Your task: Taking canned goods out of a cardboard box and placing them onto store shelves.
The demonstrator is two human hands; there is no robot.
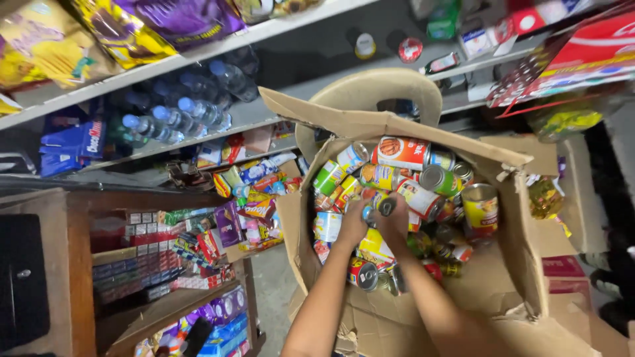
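From the head view, much is hard to read. Your forearms cover the middle of the cardboard box (516, 218), so the cans beneath them are hidden, and the box's near flaps run off the bottom edge. The cans lie heaped and overlapping, so you cannot get an exact count; more than a dozen show.

Your left hand (352, 225) and right hand (395, 219) are both down inside the box, close together near its middle. Each is curled around a small can: the left on one with a bluish end (367, 213), the right on one with a dark grey end (387, 205). The two ends sit just beside each other, above the knuckles. How tightly the fingers are closed behind the cans is hidden.

Around your hands inside the box, an orange-labelled can (401, 153) lies on its side at the far wall, a yellow-labelled can (480, 207) stands upright to the right, and a red can (362, 272) lies nearer you, beside your left wrist.

Beyond the box's far flap a tan plastic chair back (370, 89) shows partly. Left of the box, shelves hold water bottles (175, 112), too overlapped to count.
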